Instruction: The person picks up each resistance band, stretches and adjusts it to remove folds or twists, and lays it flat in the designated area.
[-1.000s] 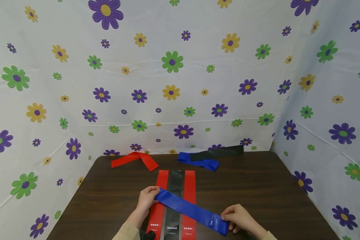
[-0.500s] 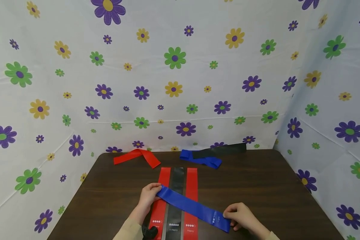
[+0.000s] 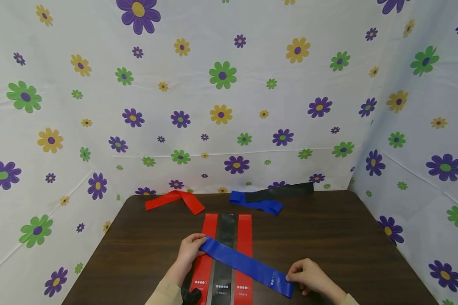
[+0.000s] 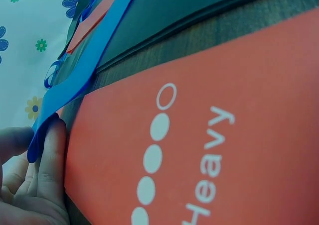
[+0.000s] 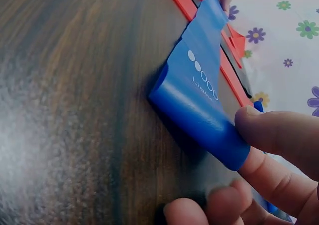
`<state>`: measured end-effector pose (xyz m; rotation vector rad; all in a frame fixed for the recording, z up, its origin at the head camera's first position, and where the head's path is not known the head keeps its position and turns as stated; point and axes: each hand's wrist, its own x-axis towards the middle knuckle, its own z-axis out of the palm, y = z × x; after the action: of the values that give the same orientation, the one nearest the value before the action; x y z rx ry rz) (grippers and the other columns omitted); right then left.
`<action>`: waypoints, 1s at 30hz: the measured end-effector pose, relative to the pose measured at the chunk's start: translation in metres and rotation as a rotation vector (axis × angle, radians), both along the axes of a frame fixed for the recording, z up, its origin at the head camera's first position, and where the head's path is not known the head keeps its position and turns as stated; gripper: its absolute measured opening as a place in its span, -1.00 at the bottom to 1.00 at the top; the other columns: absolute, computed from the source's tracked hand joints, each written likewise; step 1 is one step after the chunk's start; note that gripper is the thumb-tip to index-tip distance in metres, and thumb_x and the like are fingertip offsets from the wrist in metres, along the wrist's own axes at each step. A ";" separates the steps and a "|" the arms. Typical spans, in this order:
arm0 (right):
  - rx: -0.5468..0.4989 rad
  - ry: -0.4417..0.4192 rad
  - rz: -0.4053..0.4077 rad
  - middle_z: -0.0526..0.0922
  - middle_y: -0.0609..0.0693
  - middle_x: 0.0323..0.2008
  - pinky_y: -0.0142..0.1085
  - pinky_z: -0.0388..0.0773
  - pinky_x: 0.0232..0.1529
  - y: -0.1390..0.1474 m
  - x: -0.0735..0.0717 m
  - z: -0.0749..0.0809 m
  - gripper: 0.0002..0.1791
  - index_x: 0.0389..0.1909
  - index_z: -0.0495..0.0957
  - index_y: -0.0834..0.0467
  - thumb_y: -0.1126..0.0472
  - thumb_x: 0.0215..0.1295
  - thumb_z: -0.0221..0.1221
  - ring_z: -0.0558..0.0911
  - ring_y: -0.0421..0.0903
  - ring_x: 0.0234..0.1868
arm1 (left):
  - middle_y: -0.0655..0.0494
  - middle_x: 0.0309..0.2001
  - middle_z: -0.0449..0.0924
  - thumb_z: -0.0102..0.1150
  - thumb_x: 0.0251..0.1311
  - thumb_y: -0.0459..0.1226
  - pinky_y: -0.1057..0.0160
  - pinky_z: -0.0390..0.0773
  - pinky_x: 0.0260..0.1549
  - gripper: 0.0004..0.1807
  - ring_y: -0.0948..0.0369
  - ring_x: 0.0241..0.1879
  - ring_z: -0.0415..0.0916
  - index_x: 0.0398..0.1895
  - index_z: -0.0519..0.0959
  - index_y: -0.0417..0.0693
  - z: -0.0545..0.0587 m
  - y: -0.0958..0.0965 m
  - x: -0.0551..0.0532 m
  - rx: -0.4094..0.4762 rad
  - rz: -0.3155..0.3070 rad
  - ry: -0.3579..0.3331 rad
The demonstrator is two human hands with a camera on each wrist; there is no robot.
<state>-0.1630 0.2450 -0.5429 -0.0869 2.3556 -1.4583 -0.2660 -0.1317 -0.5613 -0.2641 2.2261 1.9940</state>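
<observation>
A blue resistance band [image 3: 248, 264] marked "Light" runs diagonally over three flat bands in the head view. My left hand [image 3: 189, 253] pinches its far left end between thumb and fingers; the left wrist view shows that end [image 4: 45, 118] folded in the grip. At the near right end, my right hand [image 3: 309, 276] pinches the looped edge, thumb above and index finger beneath in the right wrist view. Under the blue band lie a red band [image 3: 203, 271], a black band [image 3: 223, 277] and another red band [image 3: 244, 275], side by side, labelled "Heavy" and "X-Heavy".
Toward the back of the brown table [image 3: 313, 237] are a bent red band [image 3: 175, 197], a crumpled blue band [image 3: 265, 205] and a black band [image 3: 286, 191] overlapping the blue one. Flowered cloth [image 3: 198, 135] rises behind and beside the table.
The head view has shifted slightly. Both hands keep their pinch on the blue band; the right hand has edged a little to the right, and the band's near end lies a bit flatter.
</observation>
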 end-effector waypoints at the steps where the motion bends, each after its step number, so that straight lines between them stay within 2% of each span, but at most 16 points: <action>1: -0.008 -0.006 0.002 0.53 -0.06 -0.57 -0.33 0.51 -0.71 0.000 0.000 0.000 -0.84 -0.48 0.63 0.18 0.17 0.12 0.34 0.40 -0.22 -0.69 | -0.14 -0.20 0.58 0.15 0.32 -0.30 0.22 0.65 -0.38 -0.67 0.18 -0.42 0.58 0.01 0.52 -0.42 0.000 0.000 0.000 0.008 -0.004 0.000; 7: -0.054 -0.039 -0.002 0.51 -0.05 -0.60 -0.33 0.53 -0.68 0.002 -0.002 0.000 -0.82 -0.48 0.62 0.21 0.16 0.14 0.32 0.48 -0.18 -0.61 | -0.20 -0.18 0.56 0.07 0.36 -0.34 0.22 0.65 -0.43 -0.65 0.16 -0.45 0.61 0.09 0.45 -0.44 -0.001 -0.002 0.000 0.052 -0.012 0.005; 14: -0.091 -0.035 -0.025 0.62 -0.01 -0.49 -0.27 0.57 -0.64 0.003 -0.004 -0.002 -0.83 -0.43 0.62 0.26 0.20 0.15 0.31 0.58 -0.12 -0.56 | -0.20 -0.22 0.54 0.06 0.37 -0.36 0.21 0.65 -0.46 -0.54 0.14 -0.47 0.61 0.27 0.29 -0.36 -0.004 -0.002 -0.002 0.083 -0.005 -0.002; 20: -0.123 -0.045 -0.047 0.62 -0.01 -0.53 -0.29 0.56 -0.64 0.002 -0.005 -0.004 -0.84 -0.33 0.60 0.29 0.28 0.11 0.29 0.57 -0.13 -0.57 | -0.19 -0.22 0.55 0.04 0.38 -0.34 0.22 0.65 -0.47 -0.55 0.14 -0.47 0.60 0.26 0.29 -0.39 -0.003 -0.002 -0.002 0.077 -0.010 -0.006; 30: -0.146 -0.077 -0.032 0.66 0.02 -0.50 -0.30 0.57 -0.63 0.004 -0.007 -0.005 -0.67 -0.12 0.61 0.38 0.30 0.09 0.29 0.58 -0.15 -0.57 | -0.22 -0.16 0.59 0.09 0.30 -0.39 0.18 0.66 -0.36 -0.59 0.10 -0.33 0.61 0.16 0.41 -0.46 -0.001 -0.004 0.000 0.064 -0.043 0.001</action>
<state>-0.1695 0.2494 -0.5475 -0.0304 2.1973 -1.6186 -0.2664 -0.1353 -0.5625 -0.2058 2.1448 2.0391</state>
